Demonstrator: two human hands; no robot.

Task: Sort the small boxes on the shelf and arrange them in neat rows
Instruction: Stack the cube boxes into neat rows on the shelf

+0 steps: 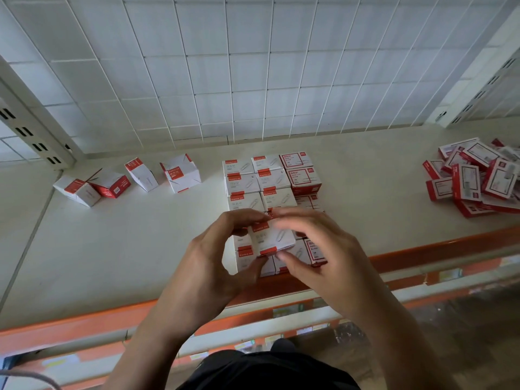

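White grid backing (pixel 253 66) rises behind the shelf (pixel 126 249). Head view: the left hand (pixel 213 266) and right hand (pixel 323 249) both pinch one white box (pixel 271 237) over the near end of the sorted rows (pixel 261 181); best set down square, label up, flush against its white neighbours

Left hand (pixel 208 257), right hand (pixel 320 249), apparently gripping box (pixel 271 237)

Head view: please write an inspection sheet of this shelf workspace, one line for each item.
Surface: white shelf, orange front edge.
Job's things: neat block of boxes in the middle; one box held above it.
Clutter: loose white boxes at left; heap of red-bordered boxes at right.
Grips: left hand and right hand both pinch the held box.
Cables: one grey cord, lower left corner.
Surroundings: wire grid back panel; lower shelves below.
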